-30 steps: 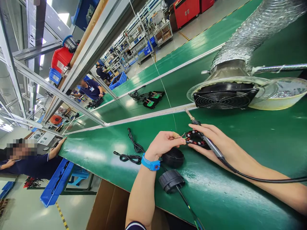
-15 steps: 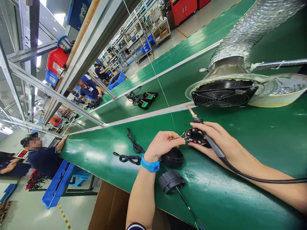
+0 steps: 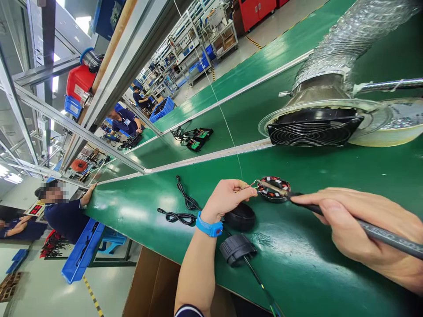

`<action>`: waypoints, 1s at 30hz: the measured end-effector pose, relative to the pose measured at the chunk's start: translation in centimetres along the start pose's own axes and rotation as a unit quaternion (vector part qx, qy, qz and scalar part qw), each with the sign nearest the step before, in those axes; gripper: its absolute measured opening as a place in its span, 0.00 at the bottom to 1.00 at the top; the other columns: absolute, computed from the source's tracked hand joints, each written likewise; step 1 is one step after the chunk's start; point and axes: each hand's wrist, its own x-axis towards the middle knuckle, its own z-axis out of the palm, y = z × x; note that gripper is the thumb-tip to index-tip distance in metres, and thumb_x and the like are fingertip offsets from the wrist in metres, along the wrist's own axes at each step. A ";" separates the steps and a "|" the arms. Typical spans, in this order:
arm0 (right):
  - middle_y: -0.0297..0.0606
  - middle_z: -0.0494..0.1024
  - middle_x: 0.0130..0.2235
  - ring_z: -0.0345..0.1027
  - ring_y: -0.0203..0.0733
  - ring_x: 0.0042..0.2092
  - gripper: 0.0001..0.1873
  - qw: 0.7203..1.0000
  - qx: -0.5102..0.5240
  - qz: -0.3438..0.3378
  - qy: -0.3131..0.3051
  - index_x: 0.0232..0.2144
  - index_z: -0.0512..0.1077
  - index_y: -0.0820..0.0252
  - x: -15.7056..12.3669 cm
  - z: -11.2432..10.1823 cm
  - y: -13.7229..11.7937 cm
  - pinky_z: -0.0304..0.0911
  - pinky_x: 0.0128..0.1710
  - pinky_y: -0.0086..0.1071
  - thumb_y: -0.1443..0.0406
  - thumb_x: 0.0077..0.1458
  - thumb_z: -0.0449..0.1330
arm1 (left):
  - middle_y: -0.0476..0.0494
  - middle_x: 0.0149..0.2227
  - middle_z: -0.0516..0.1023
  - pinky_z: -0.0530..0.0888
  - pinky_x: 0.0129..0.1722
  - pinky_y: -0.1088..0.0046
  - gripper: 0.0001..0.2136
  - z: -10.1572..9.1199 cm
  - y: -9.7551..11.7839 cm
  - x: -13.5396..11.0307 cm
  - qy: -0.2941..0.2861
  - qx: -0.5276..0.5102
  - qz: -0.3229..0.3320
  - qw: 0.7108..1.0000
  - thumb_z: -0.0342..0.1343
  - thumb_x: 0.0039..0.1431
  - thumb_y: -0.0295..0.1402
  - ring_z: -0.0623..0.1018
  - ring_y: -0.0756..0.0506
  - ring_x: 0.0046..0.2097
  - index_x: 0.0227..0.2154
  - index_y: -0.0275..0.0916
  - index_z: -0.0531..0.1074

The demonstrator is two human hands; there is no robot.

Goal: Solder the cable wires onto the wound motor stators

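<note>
My left hand point(image 3: 228, 198) pinches a thin wire at its fingertips, and the wire runs to a round motor stator point(image 3: 273, 188) with red and white windings, lying on the green bench mat point(image 3: 297, 246). My right hand point(image 3: 357, 224) grips a soldering iron point(image 3: 390, 237), whose tip lies across the stator. A blue wrist strap point(image 3: 209, 227) circles my left wrist. Just below my left hand sit a black domed motor housing point(image 3: 240, 217) and a black ribbed connector point(image 3: 237, 248). Two coiled black cables point(image 3: 187, 199) lie to its left.
A fume extractor fan point(image 3: 313, 133) with a silver ducting hose point(image 3: 346, 44) stands beyond the stator. Green circuit boards with cables point(image 3: 194, 140) lie farther along the bench. A co-worker point(image 3: 62, 218) leans at the bench end, above a blue tray point(image 3: 82, 251).
My right hand has swung toward the camera and no longer sits around the stator. The iron now lies across the stator, its tip on the windings. My left hand has barely moved.
</note>
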 end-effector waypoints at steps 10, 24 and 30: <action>0.35 0.84 0.29 0.79 0.44 0.29 0.17 0.993 0.018 0.119 0.012 0.26 0.82 0.49 -1.8 -0.1 -0.1 0.74 0.27 0.38 0.65 0.64 0.59 | 0.48 0.27 0.74 0.64 0.37 0.71 0.24 0.0 0.0 0.1 0.003 0.006 -0.008 1.000 0.74 0.48 0.53 0.70 0.51 0.33 0.25 0.35 0.76; 0.33 0.86 0.32 0.79 0.42 0.29 0.15 0.981 0.033 0.191 0.017 0.30 0.83 0.50 -1.9 -0.1 -0.5 0.74 0.29 0.35 0.67 0.66 0.59 | 0.49 0.25 0.73 0.66 0.37 0.71 0.24 -0.1 0.0 -0.1 -0.008 0.001 0.021 1.000 0.74 0.49 0.53 0.70 0.51 0.32 0.26 0.35 0.77; 0.35 0.86 0.32 0.80 0.42 0.31 0.15 0.977 0.027 0.209 0.023 0.32 0.84 0.51 -2.4 -0.2 0.2 0.77 0.34 0.36 0.66 0.67 0.58 | 0.49 0.26 0.73 0.64 0.37 0.71 0.24 -0.1 -0.1 0.0 -0.006 0.009 0.015 1.000 0.73 0.49 0.54 0.69 0.51 0.32 0.26 0.35 0.78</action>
